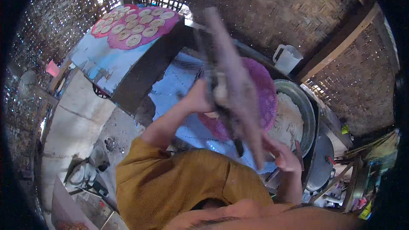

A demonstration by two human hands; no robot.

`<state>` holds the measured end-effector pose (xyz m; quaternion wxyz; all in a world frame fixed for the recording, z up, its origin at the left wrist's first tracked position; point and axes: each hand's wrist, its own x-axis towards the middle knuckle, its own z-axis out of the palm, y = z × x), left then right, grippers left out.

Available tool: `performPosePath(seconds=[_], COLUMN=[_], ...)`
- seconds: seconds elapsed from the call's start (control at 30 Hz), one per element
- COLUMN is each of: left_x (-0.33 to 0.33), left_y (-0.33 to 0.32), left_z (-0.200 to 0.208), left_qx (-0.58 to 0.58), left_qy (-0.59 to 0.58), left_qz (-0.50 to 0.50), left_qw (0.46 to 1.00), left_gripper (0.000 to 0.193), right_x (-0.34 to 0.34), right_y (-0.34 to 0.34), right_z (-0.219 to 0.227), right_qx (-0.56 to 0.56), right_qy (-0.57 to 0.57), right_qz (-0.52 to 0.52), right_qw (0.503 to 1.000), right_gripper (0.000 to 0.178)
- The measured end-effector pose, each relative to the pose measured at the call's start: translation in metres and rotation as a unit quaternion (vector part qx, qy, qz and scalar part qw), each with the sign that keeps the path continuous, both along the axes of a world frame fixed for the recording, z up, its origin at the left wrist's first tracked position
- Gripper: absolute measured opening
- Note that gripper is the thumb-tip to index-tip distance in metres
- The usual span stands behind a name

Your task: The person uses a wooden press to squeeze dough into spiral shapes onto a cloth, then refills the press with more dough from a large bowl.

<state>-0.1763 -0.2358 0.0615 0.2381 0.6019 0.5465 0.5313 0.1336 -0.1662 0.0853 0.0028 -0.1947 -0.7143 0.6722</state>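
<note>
Two long, blurred wooden boards stand tilted before me: a pale one and a darker one beside it. Along the dark board's left edge, my left hand is closed on it, with the fingertips hidden behind. A whitish lump shows between the boards; blur hides its kind. Beside the pale board's lower end is my right hand, its thumb and fingers apart. Whether it touches the board I cannot tell. Partly covered behind the boards lies a round purple mesh mat.
A large metal basin of pale dough or flour stands right of the mat. Behind it is a clear plastic jug. Pink mesh mats carrying several coiled dough rounds lie at the far left. Blue cloth covers the work surface.
</note>
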Motion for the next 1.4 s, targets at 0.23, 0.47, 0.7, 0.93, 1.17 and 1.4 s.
performPosePath(seconds=[0.23, 0.47, 0.7, 0.93, 1.17, 1.4], left_x=[0.013, 0.015, 0.006, -0.002, 0.011, -0.006], left_y=[0.054, 0.085, 0.136, 0.134, 0.122, 0.111], left_z=[0.018, 0.08, 0.01, -0.012, -0.014, 0.033], left_qx=[0.006, 0.166, 0.073, 0.044, 0.083, 0.154], left_qy=[-0.176, -0.436, -0.635, -0.706, -0.68, -0.638], left_qz=[-0.392, -0.625, -0.431, -0.341, -0.4, -0.446], left_qw=[0.903, 0.626, 0.637, 0.62, 0.609, 0.609], left_gripper=[0.091, 0.104, 0.063, 0.069, 0.062, 0.062], right_x=[-0.021, 0.01, 0.039, -0.004, 0.004, -0.001], right_y=[-0.005, 0.002, 0.052, 0.036, 0.016, 0.021], right_z=[-0.011, -0.008, -0.022, -0.001, 0.038, 0.045], right_qx=[-0.17, -0.254, -0.224, -0.194, -0.149, -0.039], right_qy=[0.095, 0.066, -0.051, -0.047, -0.108, -0.116], right_qz=[-0.026, -0.004, -0.13, -0.131, -0.154, -0.154], right_qw=[0.981, 0.965, 0.964, 0.971, 0.971, 0.98], right_gripper=[0.101, 0.096, 0.087, 0.077, 0.081, 0.075])
